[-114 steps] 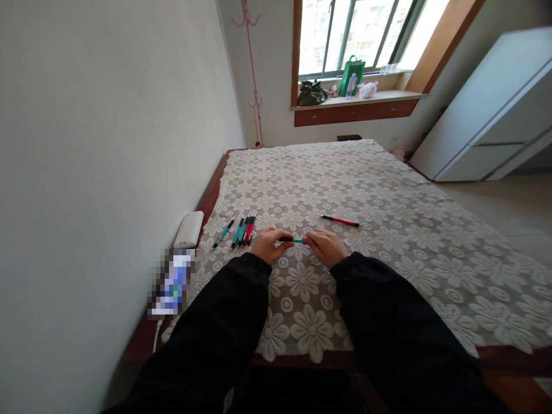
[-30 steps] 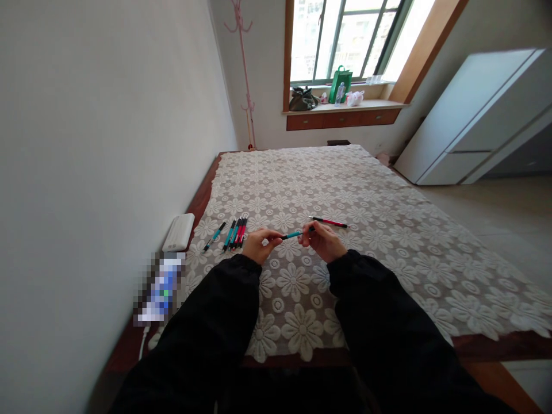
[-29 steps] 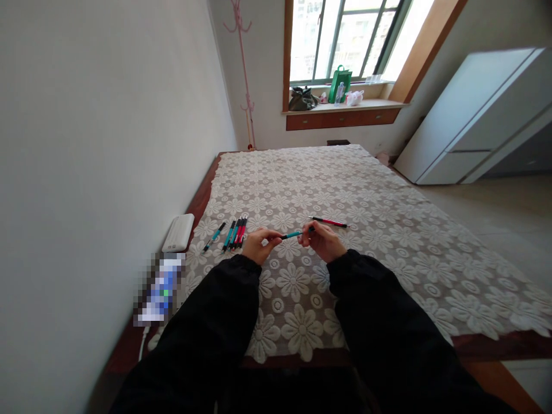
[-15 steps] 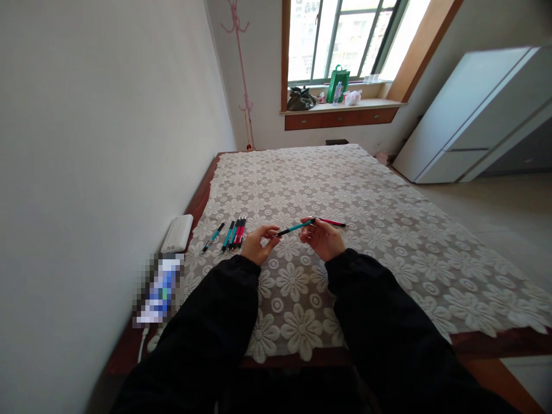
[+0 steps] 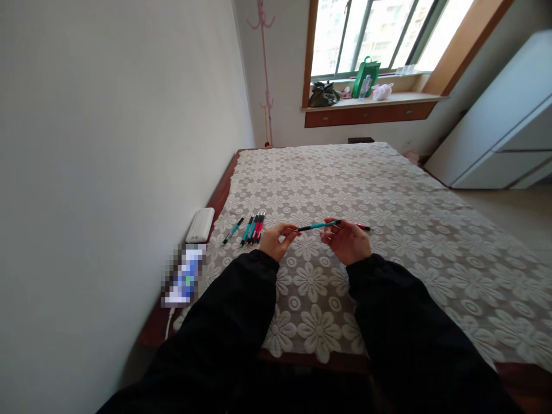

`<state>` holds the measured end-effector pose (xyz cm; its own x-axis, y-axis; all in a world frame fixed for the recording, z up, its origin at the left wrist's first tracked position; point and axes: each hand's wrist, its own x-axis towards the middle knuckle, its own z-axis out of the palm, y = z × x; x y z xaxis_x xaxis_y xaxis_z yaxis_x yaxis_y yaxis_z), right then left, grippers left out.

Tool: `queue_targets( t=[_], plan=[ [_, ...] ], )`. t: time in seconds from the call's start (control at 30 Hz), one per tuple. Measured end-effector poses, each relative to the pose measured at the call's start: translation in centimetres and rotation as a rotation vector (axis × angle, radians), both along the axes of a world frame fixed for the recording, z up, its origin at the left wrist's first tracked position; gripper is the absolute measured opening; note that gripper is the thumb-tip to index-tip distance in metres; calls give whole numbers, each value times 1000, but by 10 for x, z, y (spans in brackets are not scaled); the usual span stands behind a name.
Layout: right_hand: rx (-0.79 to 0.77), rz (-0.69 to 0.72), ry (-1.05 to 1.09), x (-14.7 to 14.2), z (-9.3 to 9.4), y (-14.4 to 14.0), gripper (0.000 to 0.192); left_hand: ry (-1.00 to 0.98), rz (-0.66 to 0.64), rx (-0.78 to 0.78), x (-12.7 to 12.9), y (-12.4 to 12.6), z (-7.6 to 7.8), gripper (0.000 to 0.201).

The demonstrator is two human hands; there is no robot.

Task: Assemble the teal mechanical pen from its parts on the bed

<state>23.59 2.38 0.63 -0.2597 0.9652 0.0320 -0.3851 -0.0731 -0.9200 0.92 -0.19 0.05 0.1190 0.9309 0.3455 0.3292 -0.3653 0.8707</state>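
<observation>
Both hands hold one teal pen above a lace cloth with a flower pattern. My left hand pinches the pen's dark left end. My right hand grips its right end. A red pen lies on the cloth just behind my right hand, mostly hidden by it. A row of several teal and red pens lies left of my left hand, with a single teal pen a little further left.
A white power bank lies on the wooden edge by the left wall, with a blurred item nearer me. A white cabinet stands at right. Bags sit on the window sill beyond.
The teal pen has been lifted off the cloth and now sits nearly level, higher between my fingertips. The view has shifted, so everything sits further right in the frame.
</observation>
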Motion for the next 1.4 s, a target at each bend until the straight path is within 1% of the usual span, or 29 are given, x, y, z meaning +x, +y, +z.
queue_targets(
  t=[0.17,0.27,0.37,0.43,0.5,0.57,0.7,0.77,0.83,0.93,1.03,1.07,1.1,1.13,1.17,1.2,1.27,1.33,1.37,1.4],
  plan=[
    [146,12,-112,4,-3,1,39,-16,-66,-12,1,-3,3,14],
    [157,11,-109,4,0,0,36,12,-85,-17,1,-4,4,14],
    [92,18,-39,3,2,0,33,41,-46,-6,2,-4,4,15],
    [63,9,-30,1,2,1,37,51,-21,10,2,-4,3,17],
    [47,-3,-53,1,-2,2,41,58,-7,25,2,-3,1,16],
    [23,-10,-71,0,-7,5,40,82,10,42,1,-1,-1,17],
    [27,-12,-154,-1,-15,6,33,235,56,134,-3,0,-2,17],
    [57,-31,-229,0,-15,6,33,288,121,181,-5,1,-1,13],
    [115,-109,-271,4,-11,8,34,282,248,188,-8,2,1,13],
    [242,-371,-210,18,1,16,34,226,385,170,-11,4,2,14],
    [290,-645,-109,40,11,25,31,185,395,167,-12,4,1,14],
    [291,-712,-98,46,13,27,30,183,385,171,-12,4,0,14],
    [288,-743,-114,50,14,28,29,185,377,178,-11,3,0,15],
    [288,-733,-162,52,13,29,27,187,372,184,-11,3,0,15],
    [292,-683,-242,52,11,28,25,187,370,188,-10,2,1,15],
    [306,-597,-347,49,8,27,24,182,371,189,-10,2,1,14],
    [375,-381,-593,37,1,21,22,150,380,179,-8,1,2,14],
    [513,-206,-801,21,-5,12,21,102,399,172,-7,1,3,12],
    [616,-142,-883,14,-8,8,22,74,416,170,-6,1,3,12],
    [727,-82,-945,7,-11,4,27,64,422,162,-6,1,3,13]
  ],
)
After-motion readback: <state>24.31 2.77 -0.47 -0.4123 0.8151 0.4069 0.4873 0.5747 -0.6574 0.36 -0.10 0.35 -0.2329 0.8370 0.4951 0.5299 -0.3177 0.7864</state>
